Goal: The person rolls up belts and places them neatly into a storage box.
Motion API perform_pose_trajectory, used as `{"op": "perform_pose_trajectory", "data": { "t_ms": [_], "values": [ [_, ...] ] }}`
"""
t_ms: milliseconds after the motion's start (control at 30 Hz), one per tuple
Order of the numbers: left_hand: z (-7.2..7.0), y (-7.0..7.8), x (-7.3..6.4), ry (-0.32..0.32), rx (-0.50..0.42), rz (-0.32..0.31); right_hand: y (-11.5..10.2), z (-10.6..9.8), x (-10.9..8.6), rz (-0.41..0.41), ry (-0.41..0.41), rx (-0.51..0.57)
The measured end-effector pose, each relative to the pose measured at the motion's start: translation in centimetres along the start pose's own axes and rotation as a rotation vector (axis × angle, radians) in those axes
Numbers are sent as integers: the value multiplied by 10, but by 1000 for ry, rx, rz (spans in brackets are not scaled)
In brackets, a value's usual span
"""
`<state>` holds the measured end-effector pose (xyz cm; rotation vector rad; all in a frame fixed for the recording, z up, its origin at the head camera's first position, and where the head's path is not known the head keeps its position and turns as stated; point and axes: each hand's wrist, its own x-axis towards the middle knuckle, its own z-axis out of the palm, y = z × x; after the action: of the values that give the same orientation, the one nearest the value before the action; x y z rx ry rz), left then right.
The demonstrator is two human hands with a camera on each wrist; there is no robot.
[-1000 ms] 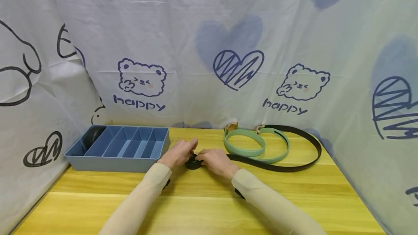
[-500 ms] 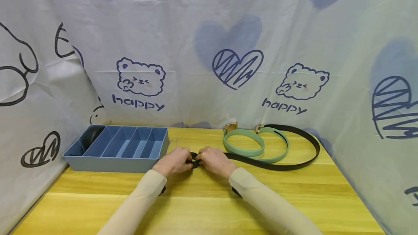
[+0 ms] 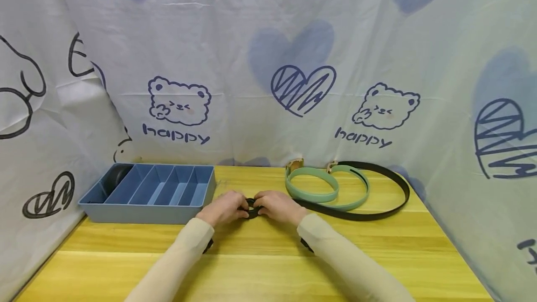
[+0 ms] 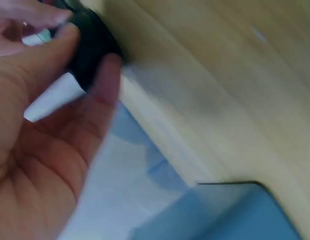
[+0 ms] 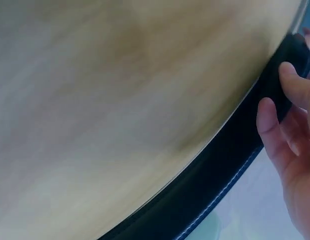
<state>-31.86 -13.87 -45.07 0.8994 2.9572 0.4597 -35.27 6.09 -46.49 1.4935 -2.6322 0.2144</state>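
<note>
A black belt [image 3: 356, 216] with pale edge stitching lies on its edge on the table, its near end wound into a small coil [image 3: 253, 212] between the two hands. My left hand [image 3: 224, 207] pinches the coil's left side; in the left wrist view its thumb and a finger close on the black band [image 4: 92, 47]. From the right, my right hand [image 3: 278, 206] holds the coil where the strap runs in, thumb and fingers on the strap [image 5: 210, 170] in the right wrist view. The belt's long tail sweeps right and curves back to a gold buckle [image 3: 332, 167].
A blue divided tray [image 3: 144, 213] stands at the left, a coiled black belt [image 3: 116, 178] in its left compartment. Behind the black strap, a loosely looped green belt [image 3: 312, 196] with a gold buckle [image 3: 295, 164] lies near the printed curtain [image 3: 243, 120].
The left hand has shifted from the coil's far side to its left side, and the coil now shows an open centre. The right hand stays at the coil; the green belt lies still.
</note>
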Motion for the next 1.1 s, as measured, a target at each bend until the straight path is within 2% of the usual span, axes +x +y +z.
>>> {"op": "perform_pose_trajectory", "data": {
  "t_ms": [133, 233, 300, 400, 500, 567, 700, 867, 967, 1100],
  "values": [
    [4, 17, -1, 61, 103, -67, -11, -3, 2, 33, 14, -48],
    [7, 25, 1, 86, 104, -89, -14, -3, 1, 48, 13, -35],
    [10, 25, 2, 79, 65, -92, -12, -3, -1, 54, 2, 1],
    [11, 18, 4, 24, 6, -81, -4, -1, -6, 50, -38, 58],
    [10, 10, 5, -33, -21, -43, 3, -1, -9, 29, -67, 54],
    [8, 7, 4, -47, -21, -15, 4, -2, -10, 9, -62, 16],
    [7, 9, -2, -12, 39, 18, 2, 0, -9, -7, -11, -39],
    [7, 22, -6, 47, 149, -22, -4, -1, -6, 8, 15, -44],
    [10, 25, -4, 44, 140, -44, -4, -3, -6, 15, -7, -22],
    [12, 18, 0, 39, 69, -23, 0, -6, -8, 41, -65, 43]
  ]
}}
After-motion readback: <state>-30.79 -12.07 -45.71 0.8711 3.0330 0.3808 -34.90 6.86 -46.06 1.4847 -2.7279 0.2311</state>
